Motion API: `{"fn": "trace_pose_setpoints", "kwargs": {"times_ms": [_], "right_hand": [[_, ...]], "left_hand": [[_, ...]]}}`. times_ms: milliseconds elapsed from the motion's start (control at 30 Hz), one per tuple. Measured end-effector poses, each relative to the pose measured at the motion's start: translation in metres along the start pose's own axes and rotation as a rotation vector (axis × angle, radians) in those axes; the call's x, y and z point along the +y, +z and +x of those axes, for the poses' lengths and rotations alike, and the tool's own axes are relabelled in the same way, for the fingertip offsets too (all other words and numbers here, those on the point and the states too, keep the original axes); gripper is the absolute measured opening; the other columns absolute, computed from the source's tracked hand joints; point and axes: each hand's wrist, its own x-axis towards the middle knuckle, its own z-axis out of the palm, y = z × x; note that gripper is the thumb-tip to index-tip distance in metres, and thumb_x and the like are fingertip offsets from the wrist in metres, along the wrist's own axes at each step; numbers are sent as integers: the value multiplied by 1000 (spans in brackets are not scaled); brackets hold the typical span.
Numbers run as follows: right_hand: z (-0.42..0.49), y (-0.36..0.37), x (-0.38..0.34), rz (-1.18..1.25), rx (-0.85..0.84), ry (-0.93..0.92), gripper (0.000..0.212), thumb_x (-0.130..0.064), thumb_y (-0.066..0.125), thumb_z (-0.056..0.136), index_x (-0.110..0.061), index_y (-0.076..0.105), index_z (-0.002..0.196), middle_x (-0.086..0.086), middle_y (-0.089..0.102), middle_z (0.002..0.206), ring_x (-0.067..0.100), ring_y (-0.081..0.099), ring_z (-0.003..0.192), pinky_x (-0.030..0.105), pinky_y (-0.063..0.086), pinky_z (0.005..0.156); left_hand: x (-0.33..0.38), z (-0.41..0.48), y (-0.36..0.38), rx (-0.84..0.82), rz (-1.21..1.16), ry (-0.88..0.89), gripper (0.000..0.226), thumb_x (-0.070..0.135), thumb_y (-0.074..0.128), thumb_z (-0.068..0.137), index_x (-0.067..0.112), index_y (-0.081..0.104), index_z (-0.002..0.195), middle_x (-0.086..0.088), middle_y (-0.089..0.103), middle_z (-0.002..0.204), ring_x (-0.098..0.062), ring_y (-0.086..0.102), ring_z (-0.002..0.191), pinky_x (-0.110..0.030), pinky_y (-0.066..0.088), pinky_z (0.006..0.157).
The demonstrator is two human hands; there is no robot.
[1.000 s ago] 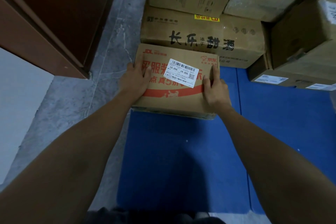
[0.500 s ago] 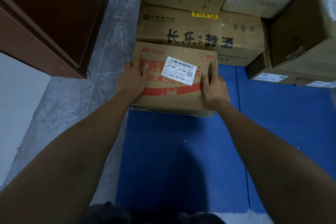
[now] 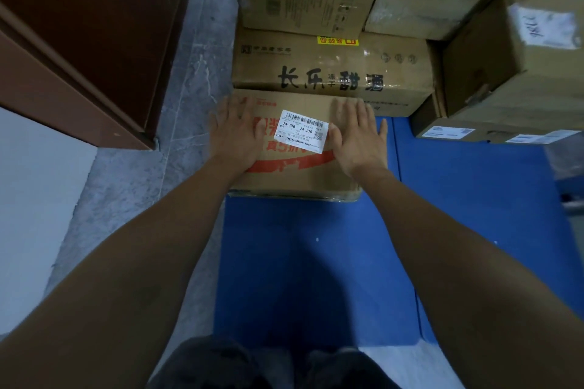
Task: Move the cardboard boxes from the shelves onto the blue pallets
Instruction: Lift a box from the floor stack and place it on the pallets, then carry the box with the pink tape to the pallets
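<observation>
Both hands are now lying flat and open on top of the red-printed cardboard box [image 3: 297, 164], left hand [image 3: 235, 133] and right hand [image 3: 358, 139] either side of its white barcode label [image 3: 301, 130], no longer curled over its edges as half a second ago. Grip released: box is sitting on the blue pallet [image 3: 316, 262], touching the wide box with black lettering [image 3: 331, 71]. This placement is looking finished, hands likely heading back for another.

We read "J4-J06" twice under a barcode on the white label [image 3: 301, 131] stuck to the front box [image 3: 294, 174], whose red print shows only "真5". Right behind that box, the long carton [image 3: 331, 73] carries black characters "长乐冻子甜酒"; its yellow sticker [image 3: 337, 41] is unreadable.
</observation>
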Motion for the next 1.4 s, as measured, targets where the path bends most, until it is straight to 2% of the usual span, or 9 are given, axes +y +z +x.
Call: {"fn": "trace_pose_setpoints", "kwargs": {"times_ms": [167,467,600,767,1067,1267,1400], "right_hand": [[-42,-73,-14,-15,-50,2,65,-49,12,103,-15,-6,156,4,-8,164,18,-9,151,44,-9,119],[-141,-276,-26,31,-95,47,65,-49,15,104,-17,-8,156,2,-6,165,17,-8,151,46,-4,122],[-180,-364,-28,52,-49,63,65,-47,17,104,-14,-5,156,3,-4,165,17,-7,151,45,-4,121],[-227,-450,-15,73,53,153,65,-46,18,104,-14,-1,156,5,-3,165,20,-6,151,45,-4,120],[-352,-521,11,63,173,479,66,-48,16,104,-13,-2,157,6,-3,164,20,-6,151,46,-3,121],[-458,-549,28,96,275,668,66,-49,18,104,-13,4,157,6,1,164,22,-3,151,47,-2,120],[-535,-558,47,96,312,812,65,-48,20,104,-13,4,157,7,1,164,22,-3,151,48,-1,121]], "left_hand": [[36,-35,-65,-56,-14,35,55,34,33,102,11,23,151,-19,19,157,-32,14,145,-49,12,117],[134,-97,-252,-97,34,134,57,37,35,101,16,20,152,-15,15,159,-28,11,147,-50,14,118],[184,-124,-338,-98,18,216,57,38,31,101,17,17,153,-14,14,159,-27,9,148,-49,12,118],[235,-148,-416,-112,18,319,57,39,25,103,18,11,154,-12,8,161,-24,2,148,-46,1,118],[315,-223,-492,-147,75,711,57,40,24,103,17,10,153,-10,8,161,-24,4,148,-46,7,119],[366,-301,-514,-152,80,991,56,39,28,103,14,18,152,-15,18,157,-27,11,146,-50,9,117],[399,-366,-517,-210,82,1124,58,42,25,103,17,12,154,-14,10,160,-27,9,147,-50,7,118]]}}
